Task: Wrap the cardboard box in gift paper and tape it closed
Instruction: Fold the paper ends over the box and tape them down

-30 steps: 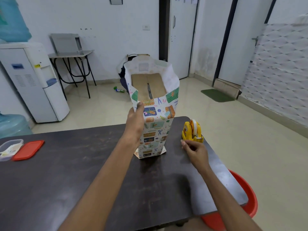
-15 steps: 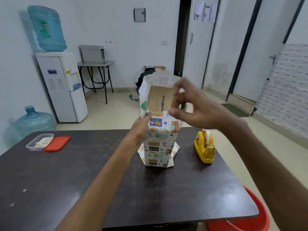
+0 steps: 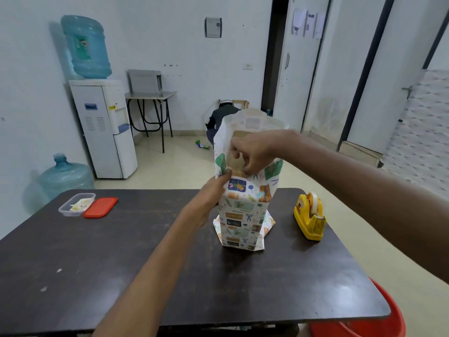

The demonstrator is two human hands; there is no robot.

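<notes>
The cardboard box (image 3: 232, 163) stands upright on the dark table (image 3: 121, 263), sleeved in patterned gift paper (image 3: 239, 215). The paper rises past the box top and is open there, so only a strip of brown cardboard shows inside. My left hand (image 3: 213, 190) grips the paper's upper left edge, thumb on the front face. My right hand (image 3: 252, 152) reaches over the open top with fingers pinched on the front flap's edge. I cannot tell whether a strip of tape is between those fingers. The paper at the bottom is folded out into flaps.
A yellow tape dispenser (image 3: 308, 220) sits to the right of the box. A clear container (image 3: 76, 204) and its red lid (image 3: 100, 207) lie at the table's far left. A red bucket (image 3: 379, 322) stands below the right corner. A water cooler (image 3: 107, 127) is against the wall.
My right hand left the tape dispenser, rose with pinched fingers and came down on the front flap at the top of the box. My left hand kept its hold.
</notes>
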